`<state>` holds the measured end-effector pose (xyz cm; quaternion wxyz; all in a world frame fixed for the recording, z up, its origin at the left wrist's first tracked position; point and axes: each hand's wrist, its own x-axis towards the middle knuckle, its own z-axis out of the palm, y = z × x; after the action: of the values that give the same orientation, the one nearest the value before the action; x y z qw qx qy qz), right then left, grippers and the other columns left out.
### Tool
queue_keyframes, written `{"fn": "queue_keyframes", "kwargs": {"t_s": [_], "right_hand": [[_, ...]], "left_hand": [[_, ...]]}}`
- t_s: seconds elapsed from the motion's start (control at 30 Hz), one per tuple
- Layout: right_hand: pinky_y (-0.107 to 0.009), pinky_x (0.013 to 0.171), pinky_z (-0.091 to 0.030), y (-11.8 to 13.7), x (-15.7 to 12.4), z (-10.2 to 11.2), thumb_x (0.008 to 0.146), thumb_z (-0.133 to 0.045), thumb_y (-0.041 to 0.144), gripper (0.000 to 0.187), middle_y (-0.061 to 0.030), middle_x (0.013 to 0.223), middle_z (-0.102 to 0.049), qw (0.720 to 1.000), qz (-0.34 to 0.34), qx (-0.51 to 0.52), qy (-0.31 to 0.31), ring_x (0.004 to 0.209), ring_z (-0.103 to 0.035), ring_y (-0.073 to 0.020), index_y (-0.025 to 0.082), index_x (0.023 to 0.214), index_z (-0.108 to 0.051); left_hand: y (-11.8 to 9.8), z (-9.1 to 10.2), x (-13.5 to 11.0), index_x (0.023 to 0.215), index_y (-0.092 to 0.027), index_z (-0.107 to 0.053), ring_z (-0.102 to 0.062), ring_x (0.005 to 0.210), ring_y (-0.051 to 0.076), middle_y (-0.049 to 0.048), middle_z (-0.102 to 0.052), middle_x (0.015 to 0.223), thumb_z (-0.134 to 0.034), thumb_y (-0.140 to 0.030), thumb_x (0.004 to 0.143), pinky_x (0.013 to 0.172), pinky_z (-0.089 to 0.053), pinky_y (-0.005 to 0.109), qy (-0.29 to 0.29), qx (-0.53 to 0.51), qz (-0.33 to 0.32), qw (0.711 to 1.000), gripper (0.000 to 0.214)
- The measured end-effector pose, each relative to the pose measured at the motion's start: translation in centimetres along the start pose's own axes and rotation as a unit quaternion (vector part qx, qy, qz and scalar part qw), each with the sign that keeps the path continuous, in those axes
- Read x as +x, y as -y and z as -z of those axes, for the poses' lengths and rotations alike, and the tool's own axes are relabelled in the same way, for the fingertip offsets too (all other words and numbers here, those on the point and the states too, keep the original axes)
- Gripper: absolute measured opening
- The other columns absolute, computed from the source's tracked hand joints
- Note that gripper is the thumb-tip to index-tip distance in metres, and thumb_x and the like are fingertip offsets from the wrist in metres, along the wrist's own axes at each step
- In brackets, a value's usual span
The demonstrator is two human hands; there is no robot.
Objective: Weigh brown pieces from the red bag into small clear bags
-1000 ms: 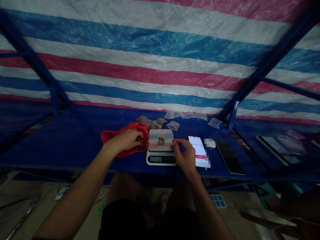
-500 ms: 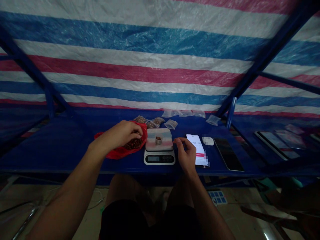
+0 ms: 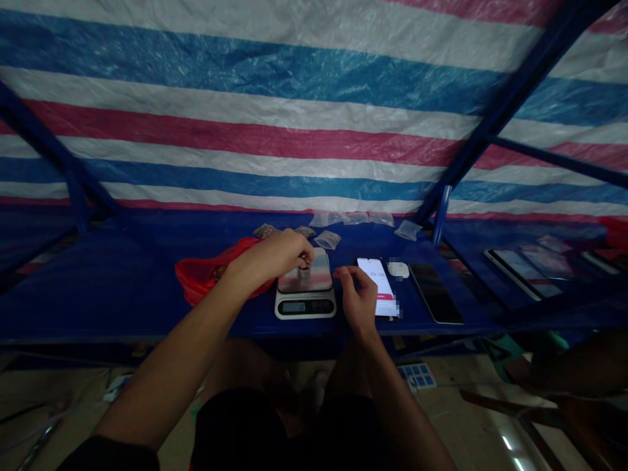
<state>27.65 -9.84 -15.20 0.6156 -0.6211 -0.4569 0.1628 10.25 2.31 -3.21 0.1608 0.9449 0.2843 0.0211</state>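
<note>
A small digital scale (image 3: 305, 302) stands on the blue shelf (image 3: 122, 288) with a little cup (image 3: 305, 271) on its platform. My left hand (image 3: 275, 256) hovers over that cup with its fingertips pinched together just above it; what they pinch is too small to name. Behind my left wrist lies a red plastic bag (image 3: 199, 278) of brown bits. My right hand (image 3: 357, 299) rests beside the scale's right edge, fingers curled in a pinch, next to a lit phone (image 3: 379, 294).
Several small clear packets (image 3: 328, 239) lie at the back of the shelf. A white earbud case (image 3: 397, 269) and a dark phone (image 3: 434, 294) sit to the right of the lit one. More dark screens (image 3: 520, 265) lie farther right. Blue frame bars slant on both sides.
My left hand has left the red bag and moved right, over the cup on the scale. My right hand has stayed beside the scale.
</note>
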Motion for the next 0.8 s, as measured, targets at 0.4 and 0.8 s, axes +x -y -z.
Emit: {"fn": "queue_keyframes", "kwargs": {"t_s": [0.4, 0.8], "right_hand": [[-0.037, 0.080, -0.049, -0.5, 0.0, 0.0, 0.097, -0.063, 0.042, 0.023, -0.0038, 0.086, -0.074, 0.999, 0.035, -0.016, 0.032, 0.085, -0.066, -0.0229, 0.022, 0.091, -0.074], [-0.039, 0.075, -0.036, 0.8, -2.2, 0.8, 0.092, -0.074, 0.031, 0.008, -0.0046, 0.088, -0.071, 0.933, 0.216, -0.227, 0.175, 0.087, -0.058, -0.0243, 0.026, 0.087, -0.079]], "left_hand": [[-0.8, 0.7, -0.1, 0.105, -0.026, -0.084, -0.075, 0.104, 0.024, 0.0035, -0.083, 0.112, -0.063, -0.013, 0.094, 0.092, -0.050, 0.033, -0.032, -0.017, 0.006, 0.999, 0.027], [0.4, -1.0, -0.4, 0.104, -0.021, -0.084, -0.074, 0.104, 0.020, 0.0052, -0.083, 0.111, -0.062, -0.015, 0.096, 0.095, -0.053, 0.029, -0.047, -0.123, -0.028, 0.991, 0.025]]}}
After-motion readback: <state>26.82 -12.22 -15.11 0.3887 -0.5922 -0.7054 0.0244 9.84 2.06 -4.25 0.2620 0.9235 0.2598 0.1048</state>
